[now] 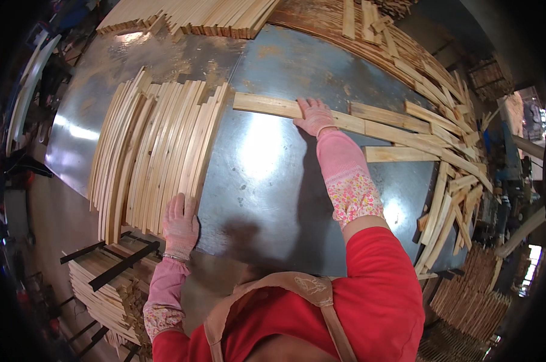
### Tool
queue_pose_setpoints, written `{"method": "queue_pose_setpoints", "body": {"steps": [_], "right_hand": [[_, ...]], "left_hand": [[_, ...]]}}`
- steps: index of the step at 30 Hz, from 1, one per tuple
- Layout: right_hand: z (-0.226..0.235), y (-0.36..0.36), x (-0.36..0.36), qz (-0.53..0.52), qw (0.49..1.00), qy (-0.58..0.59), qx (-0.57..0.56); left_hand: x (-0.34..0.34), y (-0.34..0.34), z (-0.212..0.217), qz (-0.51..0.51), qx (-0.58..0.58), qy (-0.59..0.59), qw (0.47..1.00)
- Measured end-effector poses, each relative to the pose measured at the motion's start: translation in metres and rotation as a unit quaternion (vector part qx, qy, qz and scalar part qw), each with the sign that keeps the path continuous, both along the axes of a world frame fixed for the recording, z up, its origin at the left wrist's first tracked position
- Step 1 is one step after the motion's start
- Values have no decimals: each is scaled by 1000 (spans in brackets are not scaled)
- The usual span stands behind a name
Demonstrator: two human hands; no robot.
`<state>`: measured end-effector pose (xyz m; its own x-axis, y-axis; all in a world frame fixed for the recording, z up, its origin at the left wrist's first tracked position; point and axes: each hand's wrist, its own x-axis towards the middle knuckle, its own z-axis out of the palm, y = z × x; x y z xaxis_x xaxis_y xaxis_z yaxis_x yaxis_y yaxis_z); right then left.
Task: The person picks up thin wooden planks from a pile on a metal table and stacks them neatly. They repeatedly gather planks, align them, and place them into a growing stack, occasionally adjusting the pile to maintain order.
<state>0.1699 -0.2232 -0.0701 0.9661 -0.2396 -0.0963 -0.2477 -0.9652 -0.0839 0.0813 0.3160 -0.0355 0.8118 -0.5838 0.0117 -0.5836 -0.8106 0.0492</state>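
Note:
My right hand (316, 117), in a pink glove, spans a pale wooden strip (262, 105) lying across the metal table. Its fingers reach the strip's far edge and the thumb is at the near edge. My left hand (181, 227), also gloved, is open, with its fingers stretched out along the near ends of a row of wooden strips (164, 145). Those strips lie side by side on the left of the table, their ends uneven. The right-hand strip meets another strip (399, 136) end to end.
A heap of loose strips (451, 205) covers the table's right side. Another row of strips (218, 18) lies at the far edge. Below the table's left corner, stacked strips (107, 286) sit by dark metal bars (125, 265). More bundled wood (472, 292) stands at lower right.

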Motion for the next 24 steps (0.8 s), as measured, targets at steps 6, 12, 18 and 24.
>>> {"method": "queue_pose_setpoints", "body": {"steps": [6,12,18,24], "right_hand": [[54,34,9,73,978,158,119],[-23,200,-29,320,915,25,243],[54,211,-46,115,908,92,393],[18,-29,-95,-87,992,11,90]], "left_hand": [[-1,6,-6,23,-39,4,999],[9,-2,2,23,-91,49,994],[-4,21,-23,24,-71,31,997],[1,15,-19,16,-69,0,997]]}}
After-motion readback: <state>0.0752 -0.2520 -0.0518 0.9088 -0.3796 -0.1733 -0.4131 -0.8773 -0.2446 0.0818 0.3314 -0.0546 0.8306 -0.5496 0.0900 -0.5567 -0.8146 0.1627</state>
